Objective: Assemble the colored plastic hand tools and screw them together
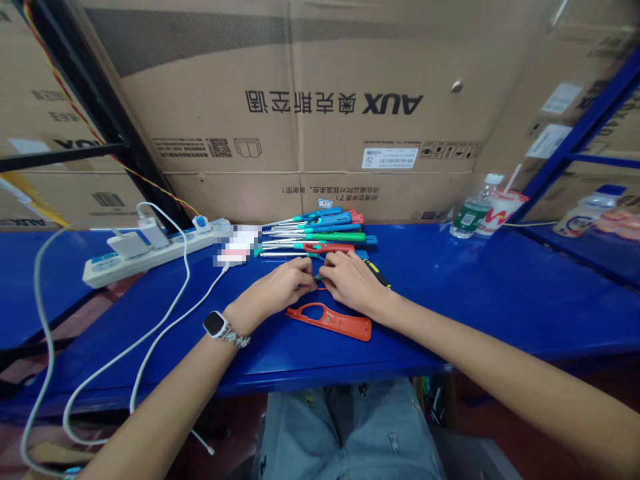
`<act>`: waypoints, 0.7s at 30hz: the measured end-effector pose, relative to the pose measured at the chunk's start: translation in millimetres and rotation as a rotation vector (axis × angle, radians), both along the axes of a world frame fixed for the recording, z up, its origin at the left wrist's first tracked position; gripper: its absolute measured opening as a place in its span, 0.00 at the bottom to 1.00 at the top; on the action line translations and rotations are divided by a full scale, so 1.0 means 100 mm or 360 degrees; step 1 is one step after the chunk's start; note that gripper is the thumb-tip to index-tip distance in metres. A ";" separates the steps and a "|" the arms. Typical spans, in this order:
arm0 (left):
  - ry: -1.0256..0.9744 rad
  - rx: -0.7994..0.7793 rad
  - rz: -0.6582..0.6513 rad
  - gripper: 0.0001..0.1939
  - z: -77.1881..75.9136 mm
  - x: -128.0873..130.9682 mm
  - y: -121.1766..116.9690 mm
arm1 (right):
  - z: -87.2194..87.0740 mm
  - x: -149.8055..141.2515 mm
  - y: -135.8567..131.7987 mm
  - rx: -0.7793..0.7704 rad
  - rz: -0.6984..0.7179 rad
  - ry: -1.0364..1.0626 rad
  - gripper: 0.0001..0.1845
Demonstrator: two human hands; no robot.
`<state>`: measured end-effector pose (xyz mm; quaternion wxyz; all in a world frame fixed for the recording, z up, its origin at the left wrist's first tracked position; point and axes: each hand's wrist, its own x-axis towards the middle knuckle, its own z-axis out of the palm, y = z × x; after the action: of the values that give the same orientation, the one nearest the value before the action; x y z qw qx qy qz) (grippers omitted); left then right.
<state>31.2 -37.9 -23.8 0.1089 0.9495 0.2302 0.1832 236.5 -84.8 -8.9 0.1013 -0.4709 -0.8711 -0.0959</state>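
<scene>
My left hand (286, 285) and my right hand (351, 280) meet above the blue table, fingertips almost touching. Both have their fingers pinched together around something small; a bit of green and a thin red piece show between them, but most is hidden. Just in front lies an orange half shell of a lighter handle (345, 325), with an oval trigger opening. Beyond my fingers is a row of long-reach lighters (335, 237) with metal stems and blue, green and red handles. A black and yellow tool handle (376, 272) pokes out beside my right hand.
A white power strip (145, 257) with plugged-in chargers and loose white cables stands at left, near a blurred-out object (237, 245). A bottle (470, 213) and a paper cup (501, 212) stand back right. Cardboard boxes (320, 60) wall off the rear.
</scene>
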 end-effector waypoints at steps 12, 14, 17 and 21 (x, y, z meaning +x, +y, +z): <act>-0.0038 0.0033 -0.0044 0.14 0.00 0.01 0.01 | 0.00 -0.04 -0.02 -0.0084 -0.0132 0.0163 0.09; -0.0050 0.0025 -0.0029 0.14 0.00 0.01 0.00 | 0.01 -0.06 -0.02 -0.0072 -0.0143 0.0115 0.11; -0.0034 0.0029 -0.0005 0.14 0.00 0.00 0.00 | 0.01 -0.04 -0.02 -0.0050 -0.0088 0.0036 0.12; 0.0011 0.0037 0.0034 0.13 0.01 -0.04 0.01 | -0.04 0.11 -0.04 -0.0008 0.0119 0.0086 0.13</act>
<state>27.1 -36.9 -23.1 0.0952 0.9489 0.2384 0.1837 247.6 -88.8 -12.9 0.1270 -0.4408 -0.8853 -0.0770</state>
